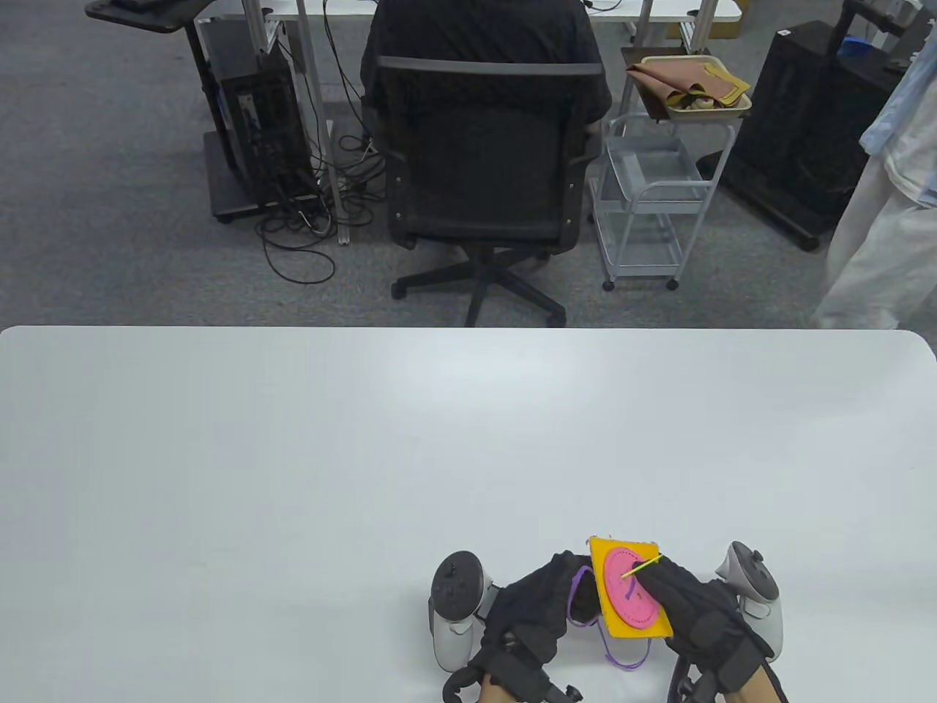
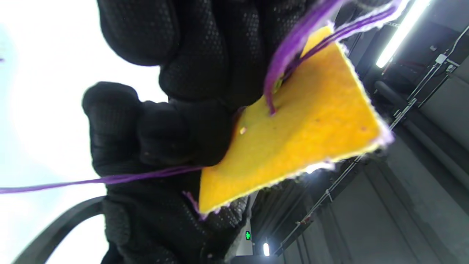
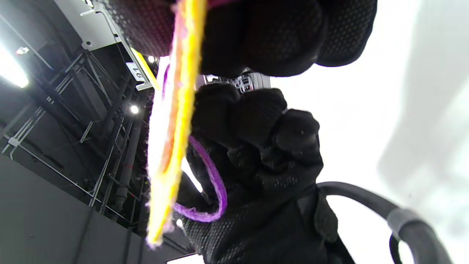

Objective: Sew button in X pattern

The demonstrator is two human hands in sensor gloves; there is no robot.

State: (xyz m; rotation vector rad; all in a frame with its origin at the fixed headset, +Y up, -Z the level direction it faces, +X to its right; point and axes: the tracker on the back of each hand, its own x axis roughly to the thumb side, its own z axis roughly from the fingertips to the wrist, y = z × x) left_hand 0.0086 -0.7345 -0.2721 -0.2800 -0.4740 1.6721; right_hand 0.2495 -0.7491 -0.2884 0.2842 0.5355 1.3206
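One pink button [image 1: 631, 590], round with a ring of small holes near its rim, lies flat against one yellow felt square [image 1: 628, 586], held just above the near edge of the table [image 1: 293, 454], between the two hands. One thin yellow needle [image 1: 643, 566] slants across the button's upper right, its lower tip on the button face. One purple thread [image 1: 622, 655] loops down from the felt's left and bottom edges; in the left wrist view it passes through the felt's back in at least two places and trails off to the left. The left hand [image 1: 538, 608] grips the felt's left edge, fingers [image 2: 176, 135] curled behind it. The right hand [image 1: 695, 608] pinches the needle's upper end, its other fingers [image 3: 278, 132] folded behind the felt
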